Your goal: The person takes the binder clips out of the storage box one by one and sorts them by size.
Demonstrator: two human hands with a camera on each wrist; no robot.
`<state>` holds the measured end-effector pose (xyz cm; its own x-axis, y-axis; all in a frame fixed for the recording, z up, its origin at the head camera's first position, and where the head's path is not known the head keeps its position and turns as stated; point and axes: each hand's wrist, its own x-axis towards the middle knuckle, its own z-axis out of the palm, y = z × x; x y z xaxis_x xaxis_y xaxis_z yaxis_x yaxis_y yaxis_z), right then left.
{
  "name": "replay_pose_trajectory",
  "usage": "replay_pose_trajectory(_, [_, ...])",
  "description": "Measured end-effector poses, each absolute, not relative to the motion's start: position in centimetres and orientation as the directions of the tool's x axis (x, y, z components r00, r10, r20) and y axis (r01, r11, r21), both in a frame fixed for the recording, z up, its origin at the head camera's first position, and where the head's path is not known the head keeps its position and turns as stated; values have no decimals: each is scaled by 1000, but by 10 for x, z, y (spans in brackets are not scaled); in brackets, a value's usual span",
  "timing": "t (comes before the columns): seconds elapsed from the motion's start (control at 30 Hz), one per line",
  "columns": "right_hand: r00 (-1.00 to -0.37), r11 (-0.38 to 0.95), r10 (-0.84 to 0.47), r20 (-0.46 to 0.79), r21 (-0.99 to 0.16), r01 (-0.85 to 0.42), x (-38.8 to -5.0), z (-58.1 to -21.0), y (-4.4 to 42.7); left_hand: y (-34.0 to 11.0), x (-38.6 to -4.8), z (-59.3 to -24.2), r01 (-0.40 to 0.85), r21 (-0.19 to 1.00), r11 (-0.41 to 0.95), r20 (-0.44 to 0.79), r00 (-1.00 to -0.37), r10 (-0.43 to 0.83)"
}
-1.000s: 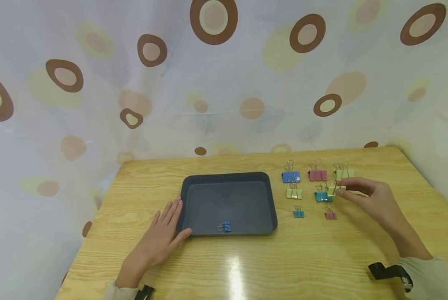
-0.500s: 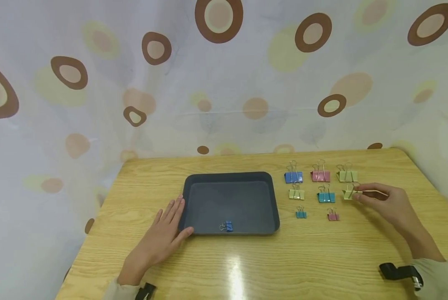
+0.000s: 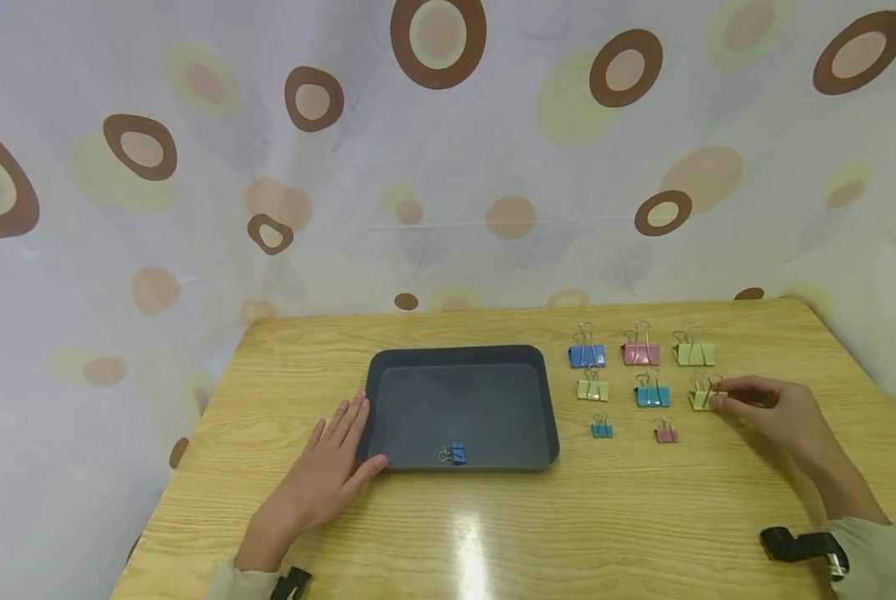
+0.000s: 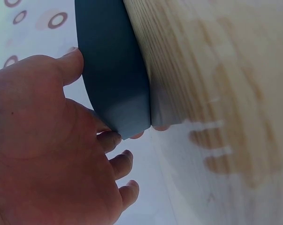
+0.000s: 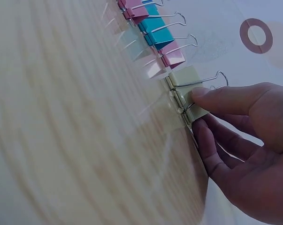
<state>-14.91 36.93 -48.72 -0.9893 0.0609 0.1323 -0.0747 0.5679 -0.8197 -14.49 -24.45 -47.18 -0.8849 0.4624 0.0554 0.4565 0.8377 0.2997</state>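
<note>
At the right end of the middle row, my right hand (image 3: pixel 781 417) pinches a pale yellow binder clip (image 3: pixel 703 402) between thumb and fingers. The right wrist view has the thumb (image 5: pixel 204 91) against the near face of that clip, its spine down at the wooden table. My left hand (image 3: pixel 316 479) lies with straight fingers along the left edge of a dark grey tray (image 3: pixel 455 392), thumb at the front left corner. In the left wrist view the thumb touches the tray wall (image 4: pixel 113 61). A small blue binder clip (image 3: pixel 458 453) lies on its side in the tray.
Behind stand blue (image 3: pixel 586 357), pink (image 3: pixel 640 355) and pale green (image 3: pixel 695 356) binder clips. A yellow clip (image 3: pixel 593 391) and a teal clip (image 3: pixel 651 397) share the middle row. Small teal (image 3: pixel 602 431) and pink (image 3: pixel 666 435) clips stand in front. A patterned curtain (image 3: pixel 448 275) borders the table.
My right hand has carried the pale yellow binder clip rightward, from over the teal one, and lowered it to the row's right end. My left hand stays at the tray.
</note>
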Motion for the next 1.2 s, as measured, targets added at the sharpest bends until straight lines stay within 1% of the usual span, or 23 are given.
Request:
replay_pose_trajectory(0.7, [-985, 614, 74, 153, -786, -76, -148, -488, 369, -245, -144, -472, 455, 307, 836, 61, -886, 460])
replay_pose_trajectory(0.8, [-980, 587, 92, 174, -805, -88, -146, -486, 371, -245, -143, -472, 456, 307, 835, 61, -885, 461])
replay_pose_trajectory(0.97, [-965, 502, 127, 228, -854, -136, -143, -474, 371, -245, -144, -472, 464, 303, 832, 63, -881, 469])
replay_pose_trajectory(1.1, [-959, 543, 151, 238, -831, -120, -141, -458, 361, -245, -144, -472, 463, 309, 831, 64, -882, 467])
replay_pose_trajectory(1.2, [-960, 559, 147, 237, -821, -117, -139, -447, 349, -245, -144, -472, 458, 315, 832, 60, -884, 464])
